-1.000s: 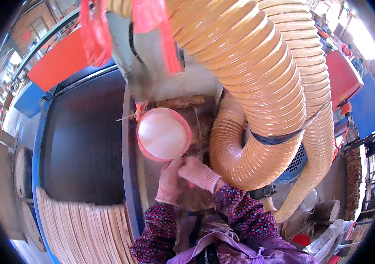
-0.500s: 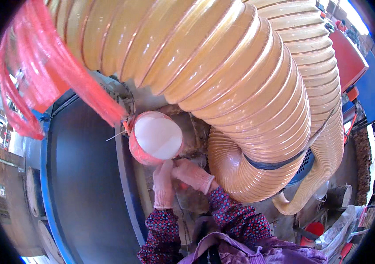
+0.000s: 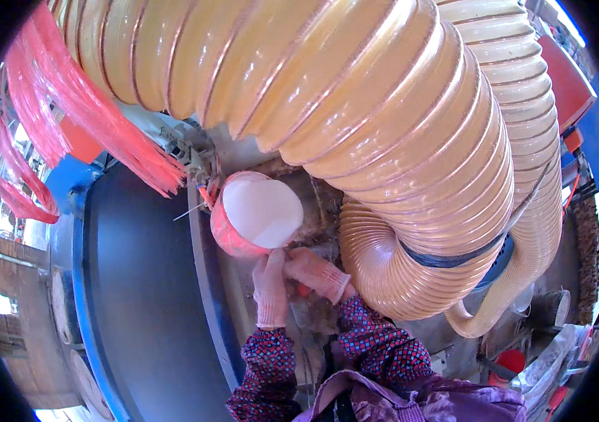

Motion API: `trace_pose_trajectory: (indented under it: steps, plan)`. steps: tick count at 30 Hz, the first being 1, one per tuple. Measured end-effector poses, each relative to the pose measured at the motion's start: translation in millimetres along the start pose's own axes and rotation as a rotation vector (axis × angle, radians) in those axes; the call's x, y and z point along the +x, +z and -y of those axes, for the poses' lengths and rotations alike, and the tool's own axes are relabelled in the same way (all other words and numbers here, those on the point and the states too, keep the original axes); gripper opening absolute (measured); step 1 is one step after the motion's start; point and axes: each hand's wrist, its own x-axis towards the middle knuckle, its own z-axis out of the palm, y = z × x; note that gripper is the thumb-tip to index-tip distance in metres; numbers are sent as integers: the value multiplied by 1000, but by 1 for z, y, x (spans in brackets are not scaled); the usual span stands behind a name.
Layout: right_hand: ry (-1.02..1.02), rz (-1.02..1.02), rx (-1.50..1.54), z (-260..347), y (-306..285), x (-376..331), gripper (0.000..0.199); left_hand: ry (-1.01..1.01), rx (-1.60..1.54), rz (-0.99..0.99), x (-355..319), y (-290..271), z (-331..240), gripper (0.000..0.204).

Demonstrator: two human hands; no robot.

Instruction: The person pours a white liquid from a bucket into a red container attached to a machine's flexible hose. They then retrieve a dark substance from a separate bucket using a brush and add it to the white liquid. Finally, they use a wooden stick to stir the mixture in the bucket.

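Observation:
A round, cup-shaped thing (image 3: 264,211) with a smooth white top or inside and a pinkish-red outer side is at the middle of the view. I cannot tell whether it is hollow. Just below its lower edge my hands come together, both in pale pink knit gloves. My left hand (image 3: 270,292) points up, its fingers pressed together at that edge. From the right, my right hand (image 3: 315,273) reaches in with its fingers bent beside the left fingertips. What the fingers hold, if anything, is too small to make out.
A thick, ribbed tan hose (image 3: 313,105) arches overhead and curls down on the right, with a dark strap (image 3: 447,259) around it. A dark belt-like surface (image 3: 148,281) with a blue frame runs along the left. Pink plastic strands (image 3: 88,105) hang at upper left. A red bucket (image 3: 507,367) stands lower right.
The whole view has shifted slightly, so most things sit a little farther right. My right hand has drawn slightly apart from the left; both stay below the round thing.

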Motion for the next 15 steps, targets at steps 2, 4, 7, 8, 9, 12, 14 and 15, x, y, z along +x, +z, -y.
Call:
trace_pose_trajectory:
  steps: [2, 4, 7, 8, 9, 12, 14, 15]
  plan:
    - [36, 44, -23, 2, -3, -1, 25, -5, 10, -4, -1, 1, 1, 39]
    - [138, 77, 70, 6, -6, -3, 24, -6, 27, -10, 0, 1, 6, 38]
    - [67, 82, -23, -3, -1, -3, 23, 1, 47, -29, 3, -1, 14, 37]
    - [2, 78, -109, -5, 1, -3, 23, 1, 48, -36, 2, -1, 14, 37]
    - [-26, 68, -90, -6, 1, -4, 23, -14, -6, -28, 1, -1, 13, 36]
    - [-8, 62, 6, -14, 0, -8, 23, -139, -193, 37, -4, 5, -3, 33]
    - [130, 83, 110, -26, 4, -8, 25, -324, -341, 125, -7, 2, -20, 33]
    - [200, 84, 149, -25, 4, -7, 26, -304, -342, 142, -7, 1, -19, 33]
